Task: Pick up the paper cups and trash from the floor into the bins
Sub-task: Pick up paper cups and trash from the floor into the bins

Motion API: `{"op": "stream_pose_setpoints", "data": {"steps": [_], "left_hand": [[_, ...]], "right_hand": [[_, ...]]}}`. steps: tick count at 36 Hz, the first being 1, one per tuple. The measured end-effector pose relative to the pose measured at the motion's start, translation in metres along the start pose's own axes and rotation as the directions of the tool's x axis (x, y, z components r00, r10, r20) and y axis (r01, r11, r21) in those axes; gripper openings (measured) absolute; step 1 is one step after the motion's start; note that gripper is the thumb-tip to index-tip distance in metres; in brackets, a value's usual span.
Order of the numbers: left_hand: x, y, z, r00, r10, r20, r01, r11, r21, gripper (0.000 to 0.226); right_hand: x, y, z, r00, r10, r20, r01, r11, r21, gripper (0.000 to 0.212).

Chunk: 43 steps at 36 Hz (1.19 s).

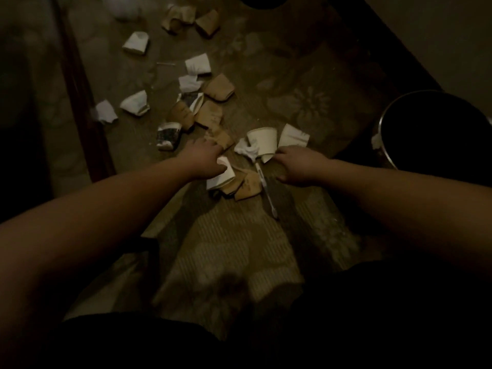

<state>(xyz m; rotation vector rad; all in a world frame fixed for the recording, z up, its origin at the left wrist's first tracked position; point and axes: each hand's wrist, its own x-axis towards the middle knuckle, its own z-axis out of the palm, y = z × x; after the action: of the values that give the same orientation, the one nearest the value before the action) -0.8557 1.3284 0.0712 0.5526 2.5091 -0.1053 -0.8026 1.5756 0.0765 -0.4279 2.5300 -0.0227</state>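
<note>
Several crushed white and brown paper cups lie scattered on the patterned carpet. My left hand grips a flattened white cup that lies on a small pile of brown cups. My right hand reaches the rim of a white cup, its fingers curled at a piece of it. Between the two hands sits a crumpled tissue, and a white plastic stick lies just below it. A dark round bin stands at the right.
More cups and paper scraps trail toward the far left. Another dark bin shows at the top edge. A dark wooden edge runs along the left, a wall base along the right.
</note>
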Motion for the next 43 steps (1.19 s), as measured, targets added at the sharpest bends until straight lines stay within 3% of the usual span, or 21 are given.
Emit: {"op": "stream_pose_setpoints", "data": {"steps": [10, 17, 22, 28, 31, 36, 43], "left_hand": [[0.002, -0.006, 0.066, 0.982, -0.126, 0.143, 0.154, 0.967, -0.205, 0.054], [0.027, -0.020, 0.068, 0.930, -0.282, 0.237, 0.358, 0.845, -0.398, 0.059], [0.041, -0.021, 0.070, 0.876, -0.382, 0.293, 0.479, 0.623, -0.619, 0.058], [0.048, -0.019, 0.088, 0.816, -0.435, 0.380, 0.522, 0.274, -0.808, 0.064], [0.045, -0.016, 0.093, 0.792, -0.446, 0.417, 0.514, 0.118, -0.850, 0.062], [0.050, -0.014, 0.103, 0.800, -0.425, 0.425, 0.522, 0.141, -0.841, 0.058], [0.053, -0.015, 0.103, 0.793, -0.432, 0.430, 0.541, 0.174, -0.823, 0.052]], "right_hand": [[0.028, -0.006, 0.073, 0.956, 0.140, 0.257, -0.186, 0.968, 0.167, 0.041], [0.076, -0.020, 0.054, 0.964, 0.216, 0.153, -0.260, 0.882, 0.392, 0.046], [0.103, -0.034, 0.048, 0.951, 0.277, 0.138, -0.308, 0.796, 0.521, 0.051], [0.108, -0.028, 0.073, 0.924, 0.374, 0.082, -0.317, 0.625, 0.714, 0.038], [0.101, -0.013, 0.080, 0.892, 0.435, 0.124, -0.378, 0.565, 0.734, 0.032], [0.086, -0.007, 0.099, 0.861, 0.418, 0.291, -0.500, 0.586, 0.637, 0.025], [0.091, -0.017, 0.109, 0.865, 0.415, 0.282, -0.493, 0.601, 0.629, 0.040]]}}
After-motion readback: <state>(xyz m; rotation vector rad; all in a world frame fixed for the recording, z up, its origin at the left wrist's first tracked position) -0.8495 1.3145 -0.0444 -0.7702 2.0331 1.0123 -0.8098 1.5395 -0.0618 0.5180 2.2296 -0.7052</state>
